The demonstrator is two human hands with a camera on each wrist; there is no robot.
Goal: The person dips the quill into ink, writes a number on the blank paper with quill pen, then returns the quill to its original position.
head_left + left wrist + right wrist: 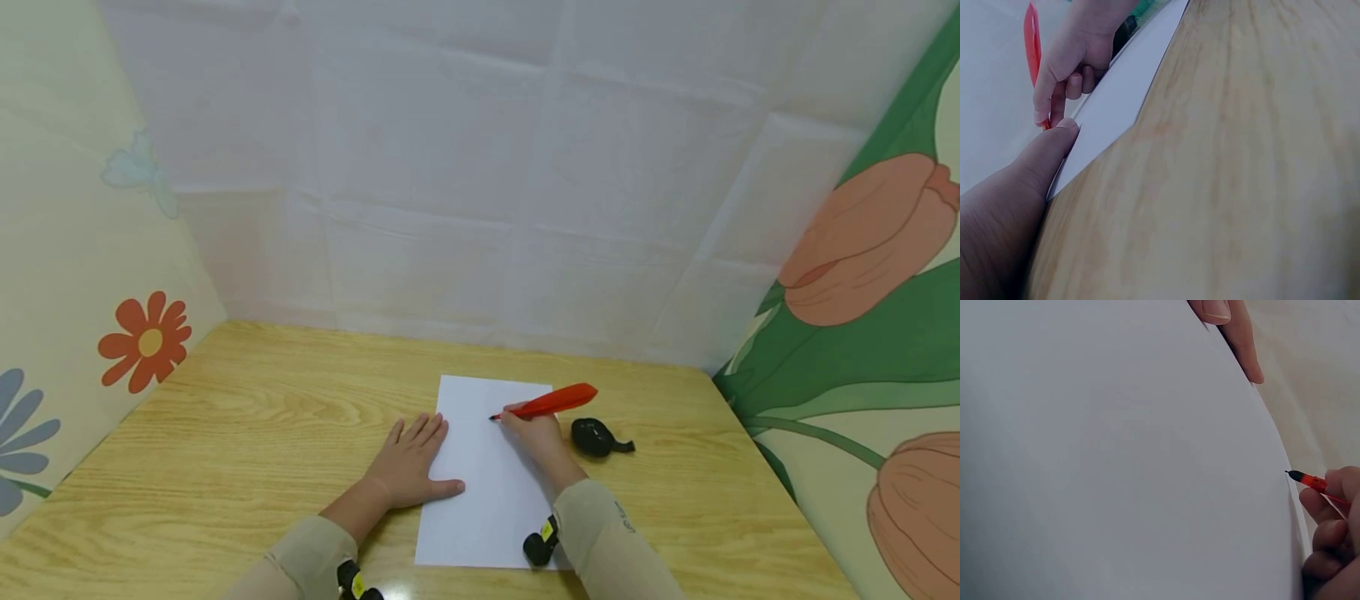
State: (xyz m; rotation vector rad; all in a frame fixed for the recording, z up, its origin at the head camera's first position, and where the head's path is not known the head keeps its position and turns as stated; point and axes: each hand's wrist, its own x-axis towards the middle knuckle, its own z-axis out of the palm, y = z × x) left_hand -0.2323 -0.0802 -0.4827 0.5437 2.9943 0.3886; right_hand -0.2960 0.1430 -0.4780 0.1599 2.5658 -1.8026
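A sheet of white paper (480, 508) lies on the wooden table in front of me. Spread flat, my left hand (405, 467) rests at its left edge, with the thumb reaching onto the sheet. My right hand (542, 437) pinches a red feather-shaped pen (558, 401) between thumb and fingers, over the upper part of the paper. In the right wrist view the pen's black tip (1294, 475) points left, at or just above the paper; contact is unclear. No marks can be made out on the sheet.
A black rounded object (592, 437) with a short curved neck lies on the wooden table (262, 417) to the right of my right hand. A white sheet (450, 167) hangs behind the table. Flower-printed cloths (862, 250) stand at both sides.
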